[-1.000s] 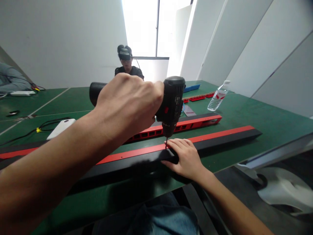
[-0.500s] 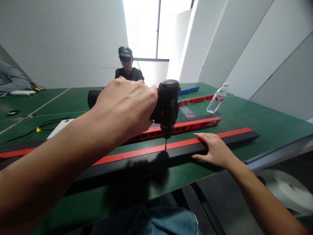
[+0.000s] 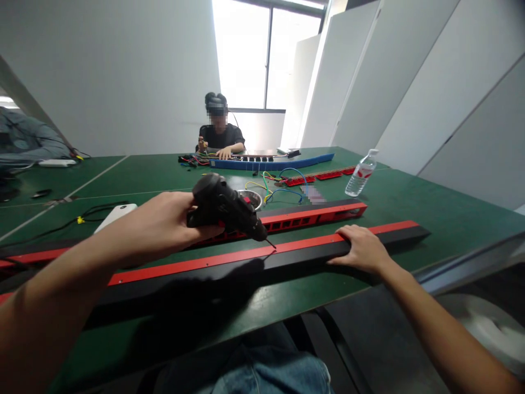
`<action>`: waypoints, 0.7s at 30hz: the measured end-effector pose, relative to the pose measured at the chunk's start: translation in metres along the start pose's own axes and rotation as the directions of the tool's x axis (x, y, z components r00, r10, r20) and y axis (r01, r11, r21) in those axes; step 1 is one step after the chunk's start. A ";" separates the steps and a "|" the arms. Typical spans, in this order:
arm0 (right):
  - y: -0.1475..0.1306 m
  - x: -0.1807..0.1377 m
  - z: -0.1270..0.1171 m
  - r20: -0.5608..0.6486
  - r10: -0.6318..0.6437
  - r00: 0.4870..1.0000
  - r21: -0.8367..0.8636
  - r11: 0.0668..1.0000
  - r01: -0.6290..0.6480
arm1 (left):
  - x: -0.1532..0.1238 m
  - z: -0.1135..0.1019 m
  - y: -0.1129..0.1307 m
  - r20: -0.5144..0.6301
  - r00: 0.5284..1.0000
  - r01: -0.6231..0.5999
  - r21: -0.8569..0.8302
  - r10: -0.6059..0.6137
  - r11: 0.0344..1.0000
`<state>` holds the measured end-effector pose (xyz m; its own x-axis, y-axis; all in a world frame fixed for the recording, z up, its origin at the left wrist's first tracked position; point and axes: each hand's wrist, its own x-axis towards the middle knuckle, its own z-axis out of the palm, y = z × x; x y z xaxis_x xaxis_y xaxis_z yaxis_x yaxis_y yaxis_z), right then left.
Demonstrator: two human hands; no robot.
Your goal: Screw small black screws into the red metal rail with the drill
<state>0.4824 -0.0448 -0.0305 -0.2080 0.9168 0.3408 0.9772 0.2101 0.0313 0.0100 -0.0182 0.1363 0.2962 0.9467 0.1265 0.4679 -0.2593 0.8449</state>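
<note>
Gripping black cordless drill (image 3: 227, 208) in left hand (image 3: 174, 214), with fingers wrapped tightly round it; angling bit (image 3: 271, 244) down to red strip (image 3: 307, 243), contact hard to tell. Clasping red-and-black bar (image 3: 301, 258) along tabletop's (image 3: 283, 295) near edge in right hand (image 3: 364, 250), with fingers parted to bar's width. Seen toward tabletop's right edge: water bottle (image 3: 361, 175).

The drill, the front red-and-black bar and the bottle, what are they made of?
Drill: dull black plastic, judging by its molded shape; its thin, straight bit is probably metal.
Bar: smooth, maybe painted metal, from its crisp edges and even color, but plastic is possible.
Bottle: shiny clear plastic, it seems, because it's see-through and ridged.
</note>
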 end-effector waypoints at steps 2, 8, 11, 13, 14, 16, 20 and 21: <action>-0.003 0.000 0.000 -0.006 0.000 1.000 -0.003 1.000 0.000 | -0.007 -0.001 -0.016 0.067 0.997 -0.046 0.180 0.034 0.983; -0.042 0.006 0.003 -0.056 0.002 0.998 0.012 1.000 -0.002 | -0.023 0.008 -0.048 0.027 0.984 0.178 0.011 -0.178 0.984; -0.073 0.013 0.005 -0.097 -0.013 0.995 0.048 0.999 0.018 | -0.024 0.019 -0.061 0.045 0.964 0.266 -0.149 -0.262 0.952; -0.093 0.018 0.006 -0.114 -0.025 0.993 0.074 0.997 0.033 | -0.021 0.025 -0.072 0.083 0.953 0.304 -0.260 -0.293 0.916; -0.101 0.020 0.006 -0.116 -0.028 0.993 0.085 0.996 0.038 | -0.019 0.028 -0.078 0.104 0.948 0.318 -0.316 -0.301 0.894; -0.116 0.025 0.007 -0.117 -0.034 0.993 0.108 0.993 0.046 | -0.016 0.032 -0.090 0.152 0.939 0.345 -0.413 -0.310 0.843; -0.137 0.032 0.007 -0.120 -0.036 0.992 0.151 0.987 0.054 | -0.017 0.040 -0.102 0.199 0.927 0.375 -0.546 -0.319 0.749; -0.141 0.032 0.008 -0.121 -0.036 0.992 0.160 0.986 0.055 | -0.018 0.042 -0.103 0.204 0.927 0.374 -0.576 -0.316 0.727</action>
<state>0.3378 -0.0423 -0.0310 -0.2360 0.8611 0.4503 0.9449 0.3116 -0.1007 -0.0090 -0.0162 0.0253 0.2968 0.9201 -0.2554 -0.0283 0.2758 0.9608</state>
